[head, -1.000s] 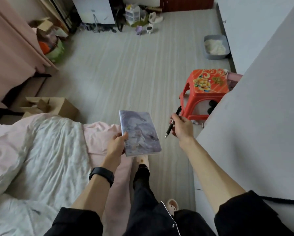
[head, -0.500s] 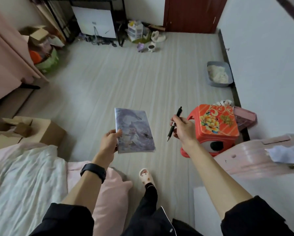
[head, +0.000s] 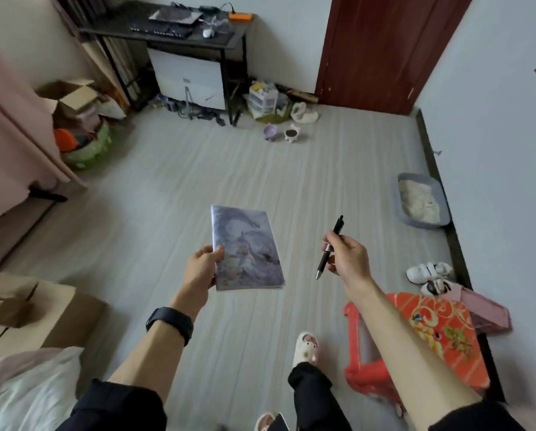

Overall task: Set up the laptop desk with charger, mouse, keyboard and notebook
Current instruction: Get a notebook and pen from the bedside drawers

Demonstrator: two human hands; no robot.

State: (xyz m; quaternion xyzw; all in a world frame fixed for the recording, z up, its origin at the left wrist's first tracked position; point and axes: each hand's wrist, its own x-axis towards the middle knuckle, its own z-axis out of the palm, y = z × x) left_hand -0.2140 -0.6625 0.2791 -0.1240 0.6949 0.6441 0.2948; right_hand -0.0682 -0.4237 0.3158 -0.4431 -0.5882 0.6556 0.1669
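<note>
— so, where's the notebook point(head: 245, 247)?
— in the left hand point(head: 203, 269), held out over the floor with its cover facing up. the thumb lies on the cover near the lower left corner and the other fingers go under it, so it's pinched along that edge
— and the right hand point(head: 349, 259)?
— curled round a black pen point(head: 330, 247), tip pointing down, clicker end up. the two hands are apart, and notebook and pen don't touch
— what about the desk point(head: 229, 42)?
— far across the room against the back wall, well apart from both hands. a dark laptop point(head: 175, 15) lies flat on it toward the back, a black keyboard point(head: 161, 30) in front of that, a white mouse point(head: 208, 33) just right of the keyboard, and something orange point(head: 241, 16) at the back right corner. whether a charger is up there i cannot tell
— anything nearer?
— a red stool point(head: 440, 337) below the right forearm, white shoes point(head: 428, 272) near the wall beyond it, a grey tray point(head: 416, 178) farther along that wall, a cardboard box point(head: 58, 309) on the left, and a black band point(head: 170, 323) on the left wrist
</note>
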